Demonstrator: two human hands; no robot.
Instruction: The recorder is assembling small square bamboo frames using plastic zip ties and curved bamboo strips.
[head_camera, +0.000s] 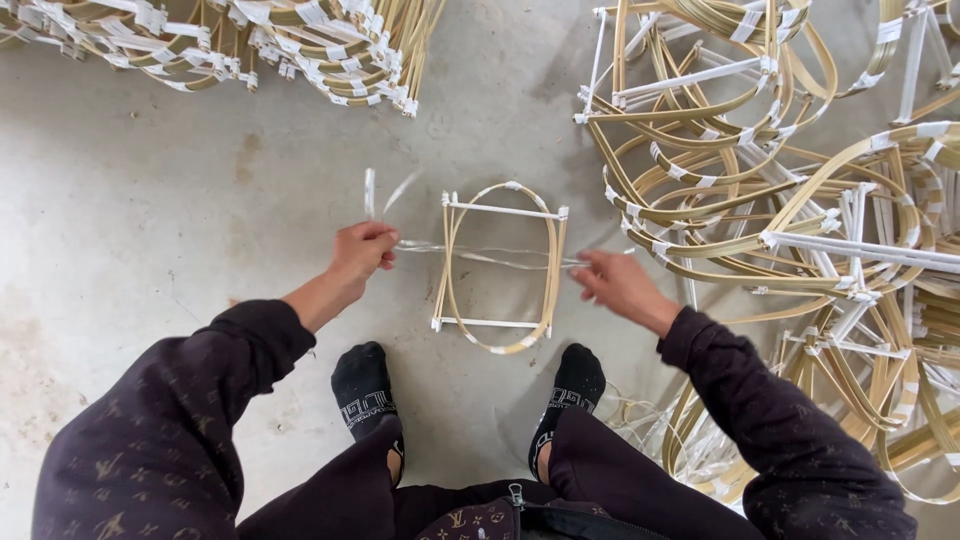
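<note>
A small bamboo frame (452, 262), an oval of bent strips with two white crossbars, lies on the concrete floor in front of my feet. A thin clear plastic strip (480, 252) is stretched across its middle. My left hand (362, 250) is closed on the strip's left end, with loose ends sticking up above my fist. My right hand (615, 280) pinches the strip's right end just outside the frame's right side.
A big heap of similar bamboo frames (800, 200) fills the right side. Stacked frames (300, 45) lie along the top left. My two feet in black socks (365, 385) rest just below the frame. More clear strips (640, 415) lie by my right foot.
</note>
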